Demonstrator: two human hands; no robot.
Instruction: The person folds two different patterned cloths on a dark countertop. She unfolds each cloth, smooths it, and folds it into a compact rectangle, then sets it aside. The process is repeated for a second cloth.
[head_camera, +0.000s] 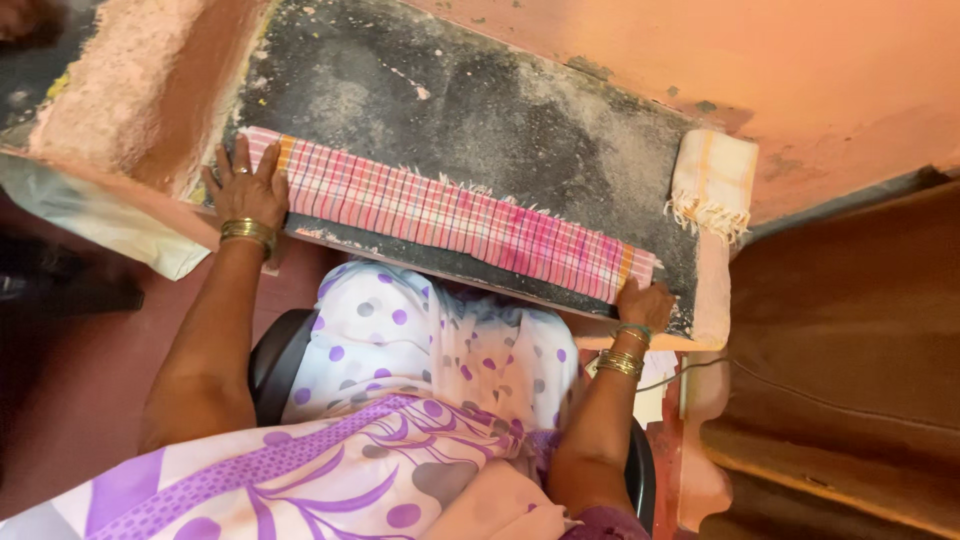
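Dark, dusty stone bench (500, 110) against a peach wall, filling the upper middle of the frame. Pink checked cloth (450, 215) folded into a long narrow strip, lying along the near edge, long axis running from upper left down to lower right. Left hand (245, 185) pressed flat on the upper-left end, fingers spread, grip released. Right hand (645, 303) at the lower-right end, fingers curled at the cloth's edge; pinching or merely resting, cannot tell. Small cream folded cloth (713, 180) well apart at the bench's right end, nearer the right hand.
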